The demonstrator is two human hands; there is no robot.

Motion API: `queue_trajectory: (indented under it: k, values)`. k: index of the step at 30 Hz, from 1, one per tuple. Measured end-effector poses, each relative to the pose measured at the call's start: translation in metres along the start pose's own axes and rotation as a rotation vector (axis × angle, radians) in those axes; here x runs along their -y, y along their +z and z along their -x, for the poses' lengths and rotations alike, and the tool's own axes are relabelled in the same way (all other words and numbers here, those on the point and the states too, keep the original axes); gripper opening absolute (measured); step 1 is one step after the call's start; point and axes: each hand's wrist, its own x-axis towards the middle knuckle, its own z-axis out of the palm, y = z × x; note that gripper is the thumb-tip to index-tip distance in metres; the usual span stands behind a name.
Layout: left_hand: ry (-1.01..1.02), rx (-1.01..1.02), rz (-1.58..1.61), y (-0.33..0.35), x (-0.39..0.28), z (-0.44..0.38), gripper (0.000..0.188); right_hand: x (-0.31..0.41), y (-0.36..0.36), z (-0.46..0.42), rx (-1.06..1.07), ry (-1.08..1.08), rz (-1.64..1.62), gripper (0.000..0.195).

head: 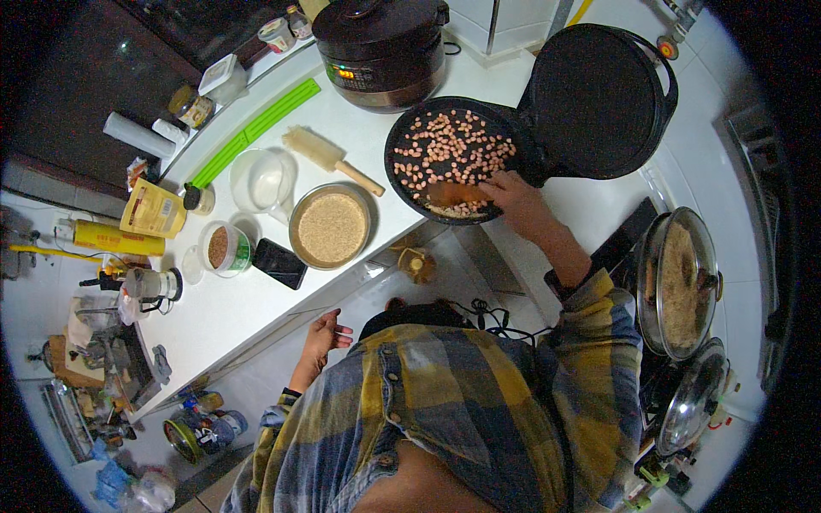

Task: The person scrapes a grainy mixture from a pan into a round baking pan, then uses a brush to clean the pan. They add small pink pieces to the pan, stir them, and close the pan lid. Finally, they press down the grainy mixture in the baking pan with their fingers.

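Note:
My right hand reaches into an open black electric griddle and grips a flat brown spatula, probably wooden. Pink peanuts lie scattered over the griddle's round plate. By its near rim, under the spatula, is a small patch of pale grains. The griddle's lid is folded back to the right. My left hand hangs beside my body, below the counter's edge, holding nothing, with its fingers apart.
Left of the griddle are a metal bowl of pale seeds, a pastry brush, a plastic measuring jug and a phone. A multicooker stands behind. Glass-lidded pans sit at the right.

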Motion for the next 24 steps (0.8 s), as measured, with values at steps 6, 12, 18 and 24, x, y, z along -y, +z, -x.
queue_trajectory:
  k: [6, 12, 18, 24]
  values:
    - [-0.013, 0.016, -0.017, 0.004, -0.005, -0.006, 0.049, -0.025, -0.066, 0.004, 0.143, 0.099, 0.063, 0.034]
    - [-0.034, 0.042, -0.046, 0.004, -0.010, -0.014, 0.050, -0.052, -0.076, -0.003, 0.277, 0.101, 0.100, 0.028]
    - [-0.009, 0.022, -0.015, 0.003, -0.011, -0.011, 0.048, -0.043, -0.061, -0.008, 0.224, 0.089, 0.007, 0.030]
    - [0.019, 0.021, -0.044, -0.003, -0.003, -0.012, 0.054, -0.038, -0.054, -0.019, 0.375, 0.054, 0.030, 0.030]
